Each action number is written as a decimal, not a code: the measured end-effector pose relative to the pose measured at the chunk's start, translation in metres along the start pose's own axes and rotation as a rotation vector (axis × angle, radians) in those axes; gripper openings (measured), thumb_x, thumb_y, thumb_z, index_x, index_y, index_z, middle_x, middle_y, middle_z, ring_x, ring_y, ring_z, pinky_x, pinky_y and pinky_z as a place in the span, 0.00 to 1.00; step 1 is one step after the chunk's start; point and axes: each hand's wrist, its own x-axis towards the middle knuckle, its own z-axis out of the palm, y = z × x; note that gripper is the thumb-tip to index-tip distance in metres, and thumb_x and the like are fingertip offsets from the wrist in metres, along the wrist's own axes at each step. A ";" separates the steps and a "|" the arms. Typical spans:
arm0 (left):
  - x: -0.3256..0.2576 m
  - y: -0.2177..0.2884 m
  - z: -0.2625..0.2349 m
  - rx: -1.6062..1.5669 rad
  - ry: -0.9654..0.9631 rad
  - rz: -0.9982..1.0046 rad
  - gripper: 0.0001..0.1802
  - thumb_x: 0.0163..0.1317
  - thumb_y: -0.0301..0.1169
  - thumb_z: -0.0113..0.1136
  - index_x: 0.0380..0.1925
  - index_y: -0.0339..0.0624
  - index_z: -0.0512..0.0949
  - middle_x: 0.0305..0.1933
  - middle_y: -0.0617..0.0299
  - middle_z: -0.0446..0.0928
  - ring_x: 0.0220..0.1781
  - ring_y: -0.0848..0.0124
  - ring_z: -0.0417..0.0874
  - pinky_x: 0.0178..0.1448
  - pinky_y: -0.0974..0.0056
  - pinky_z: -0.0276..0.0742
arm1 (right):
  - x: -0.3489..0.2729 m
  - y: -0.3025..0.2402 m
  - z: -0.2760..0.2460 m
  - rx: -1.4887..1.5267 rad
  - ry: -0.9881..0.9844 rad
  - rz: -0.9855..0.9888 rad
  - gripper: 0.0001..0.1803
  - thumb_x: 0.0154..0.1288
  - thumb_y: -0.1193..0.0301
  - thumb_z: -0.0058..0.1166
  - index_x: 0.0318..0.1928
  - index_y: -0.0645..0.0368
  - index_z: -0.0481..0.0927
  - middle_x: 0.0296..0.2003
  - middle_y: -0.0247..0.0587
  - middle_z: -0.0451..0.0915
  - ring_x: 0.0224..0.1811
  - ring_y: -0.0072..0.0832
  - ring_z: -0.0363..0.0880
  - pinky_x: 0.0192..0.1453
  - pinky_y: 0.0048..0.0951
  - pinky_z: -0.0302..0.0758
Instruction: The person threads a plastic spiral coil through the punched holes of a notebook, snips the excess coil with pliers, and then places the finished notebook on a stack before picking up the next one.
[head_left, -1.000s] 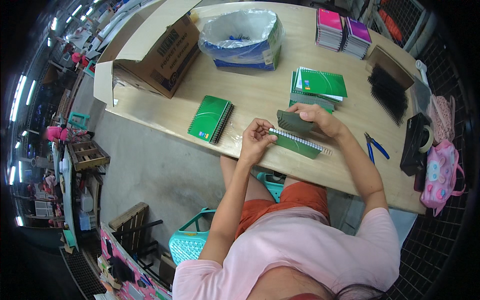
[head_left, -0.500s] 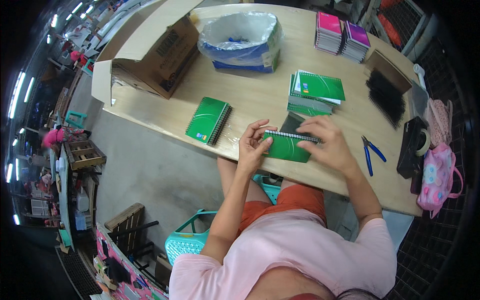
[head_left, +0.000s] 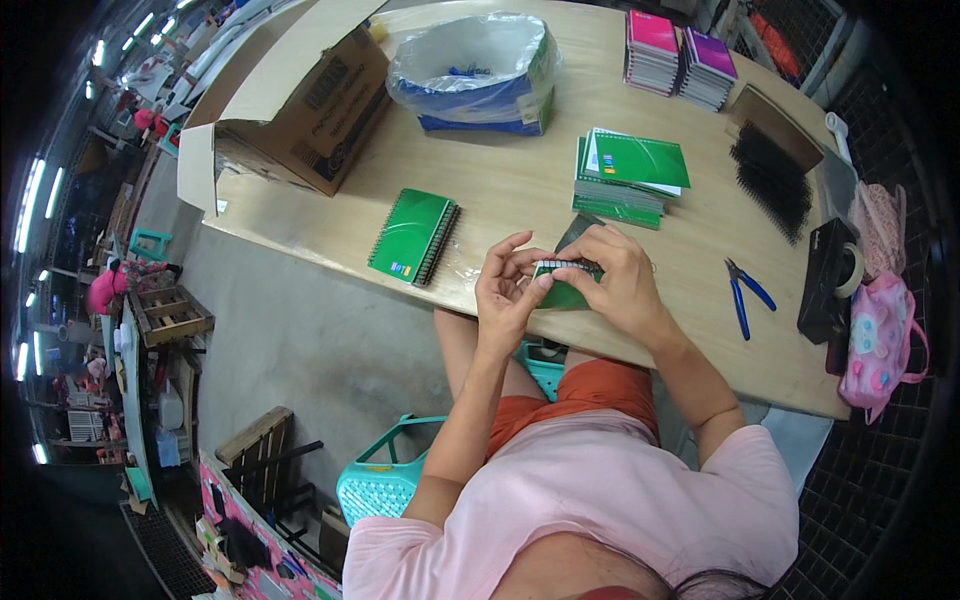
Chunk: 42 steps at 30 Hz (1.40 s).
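Landmark: green stack (head_left: pixel 635 170), on the bench (head_left: pixel 510 190).

Pad (head_left: pixel 568 297): green cover, coil along its upper edge; held at the near edge of the bench, nearer the person than the green stack and slightly left of it. Right part hidden by fingers. Dark flap (head_left: pixel 577 229) shows behind it, toward the green stack.

Left hand (head_left: pixel 510 290): holds the left end of the pad, thumb on the cover, upper fingers curled loosely behind. Right hand (head_left: pixel 617 279): narrow, thumb and fingertips pinched at the coil edge; the two thumbs close together.

Left of the green stack, nearer the person: notebook (head_left: pixel 413 237), lying flat. Right of it, nearer: pliers (head_left: pixel 744 296), handles apart; farther right, tape (head_left: pixel 850 274) in a black holder. Directly right: black coils (head_left: pixel 770 187). Beyond, to the right: pink stack (head_left: pixel 651 58) and purple stack (head_left: pixel 708 70), side by side. Beyond, to the left: lined bin (head_left: pixel 480 124), then carton (head_left: pixel 325 130).
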 end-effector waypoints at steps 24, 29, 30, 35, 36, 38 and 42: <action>-0.007 0.013 0.001 -0.014 0.145 -0.134 0.32 0.61 0.19 0.64 0.64 0.34 0.64 0.48 0.48 0.84 0.46 0.70 0.85 0.53 0.68 0.81 | -0.161 0.123 -0.121 -1.000 0.175 0.612 0.28 0.71 0.59 0.53 0.68 0.54 0.70 0.61 0.50 0.70 0.64 0.47 0.69 0.66 0.48 0.67; -0.009 0.020 0.008 0.069 0.145 -0.198 0.32 0.61 0.19 0.64 0.64 0.34 0.64 0.46 0.48 0.85 0.45 0.71 0.86 0.50 0.68 0.80 | -0.110 0.085 -0.126 -0.385 0.410 0.343 0.24 0.67 0.66 0.58 0.62 0.57 0.77 0.48 0.49 0.76 0.50 0.44 0.77 0.53 0.42 0.74; -0.011 0.018 0.007 0.075 0.149 -0.203 0.32 0.61 0.19 0.64 0.64 0.34 0.64 0.46 0.48 0.85 0.45 0.71 0.86 0.50 0.68 0.80 | -0.095 0.070 -0.120 -0.378 0.407 0.348 0.24 0.67 0.66 0.58 0.62 0.57 0.77 0.48 0.49 0.76 0.50 0.44 0.77 0.53 0.42 0.74; -0.013 0.017 0.000 0.070 0.125 -0.110 0.30 0.60 0.18 0.65 0.62 0.35 0.65 0.41 0.50 0.85 0.45 0.70 0.86 0.50 0.67 0.80 | -0.026 0.025 -0.087 -0.260 -0.005 -0.188 0.26 0.52 0.68 0.68 0.55 0.56 0.81 0.44 0.43 0.78 0.48 0.40 0.78 0.57 0.42 0.73; -0.014 0.018 0.000 0.071 0.131 -0.107 0.30 0.60 0.18 0.65 0.62 0.35 0.65 0.41 0.50 0.85 0.45 0.70 0.86 0.50 0.67 0.80 | -0.014 0.017 -0.082 -0.257 -0.008 -0.193 0.26 0.52 0.68 0.68 0.55 0.56 0.81 0.44 0.43 0.78 0.48 0.40 0.78 0.57 0.42 0.73; -0.017 0.019 -0.001 0.066 0.137 -0.067 0.31 0.60 0.18 0.66 0.62 0.35 0.65 0.40 0.51 0.85 0.44 0.70 0.86 0.49 0.68 0.81 | 0.006 0.001 -0.075 -0.439 -0.055 -0.486 0.24 0.50 0.61 0.69 0.49 0.53 0.83 0.44 0.38 0.78 0.50 0.34 0.77 0.67 0.51 0.66; -0.020 0.023 -0.004 0.076 0.129 -0.082 0.31 0.59 0.17 0.66 0.62 0.35 0.66 0.39 0.52 0.85 0.42 0.72 0.85 0.47 0.70 0.81 | 0.020 -0.012 -0.061 -0.536 -0.048 -0.645 0.23 0.48 0.56 0.68 0.46 0.49 0.84 0.43 0.32 0.78 0.51 0.30 0.76 0.73 0.59 0.57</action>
